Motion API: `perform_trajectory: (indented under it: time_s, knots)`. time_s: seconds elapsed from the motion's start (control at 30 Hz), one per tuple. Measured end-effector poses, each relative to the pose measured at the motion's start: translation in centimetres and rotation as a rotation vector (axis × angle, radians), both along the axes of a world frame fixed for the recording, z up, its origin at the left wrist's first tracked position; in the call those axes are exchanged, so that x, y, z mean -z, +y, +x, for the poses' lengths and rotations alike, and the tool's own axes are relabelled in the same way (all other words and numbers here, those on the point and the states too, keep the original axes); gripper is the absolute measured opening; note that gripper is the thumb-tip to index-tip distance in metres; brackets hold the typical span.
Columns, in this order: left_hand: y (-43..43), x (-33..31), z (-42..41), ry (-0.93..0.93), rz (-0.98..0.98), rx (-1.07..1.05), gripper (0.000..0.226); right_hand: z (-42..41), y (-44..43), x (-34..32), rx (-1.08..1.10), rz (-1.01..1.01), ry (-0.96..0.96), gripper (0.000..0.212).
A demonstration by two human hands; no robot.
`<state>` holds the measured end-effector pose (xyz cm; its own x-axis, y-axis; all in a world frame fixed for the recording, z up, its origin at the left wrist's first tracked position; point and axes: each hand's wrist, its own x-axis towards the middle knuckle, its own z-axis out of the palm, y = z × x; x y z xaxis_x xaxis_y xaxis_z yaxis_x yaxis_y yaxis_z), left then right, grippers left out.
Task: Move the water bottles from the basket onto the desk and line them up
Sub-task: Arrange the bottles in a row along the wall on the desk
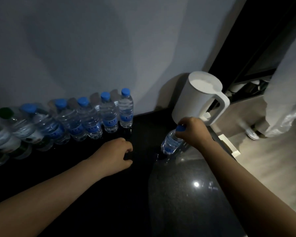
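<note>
**Blue caps on clear bottles, set against black, white and grey**

The row of bottles (92,117) at 9 o'clock is clear ribbed plastic with bright blue caps and blue labels, each label bearing a small white mark. The green-capped bottle (9,117) at the row's outer end, also at 9 o'clock, is clear under a dark green cap. The single bottle (171,142) at 5 o'clock is clear with a blue cap and blue label. The kettle (195,100) at 2 o'clock is plain white. The desk (186,202) at 6 o'clock is black, finely speckled grey where light falls, with one white glint. The wall (92,40) at 12 o'clock is pale grey-white under soft shadows. The floor (272,168) at 4 o'clock is faintly streaked beige, and the curtain (289,91) at 3 o'clock is white.
</note>
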<state>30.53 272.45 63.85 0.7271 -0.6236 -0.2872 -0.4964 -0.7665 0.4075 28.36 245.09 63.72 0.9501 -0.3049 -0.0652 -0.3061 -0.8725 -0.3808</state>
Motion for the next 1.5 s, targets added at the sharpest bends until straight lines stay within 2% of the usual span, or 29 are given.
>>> perform_trajectory:
  time_s: [0.23,0.57,1.1,1.27,1.43,1.5]
  knots:
    - [1.7,0.7,3.3,-0.013,-0.060,-0.114,0.040,6.6,1.2,0.3,-0.072,-0.040,0.024,0.038]
    - [4.3,3.0,5.6,0.016,-0.060,-0.183,0.041,14.9,4.4,0.9,-0.196,-0.046,0.038,0.030]
    - [7.8,4.4,7.7,0.040,-0.084,-0.278,0.041,20.4,7.4,2.5,-0.223,-0.032,0.029,0.028]
    - [8.1,4.4,7.7,0.029,-0.096,-0.288,0.041,20.2,7.1,2.7,-0.227,-0.075,0.001,0.036]
    - [8.8,3.8,7.0,0.042,-0.113,-0.338,0.041,18.3,7.4,1.7,-0.219,-0.074,0.076,0.062]
    - [9.6,3.4,6.4,0.052,-0.130,-0.372,0.040,16.1,7.5,1.3,-0.215,-0.081,0.019,0.063]
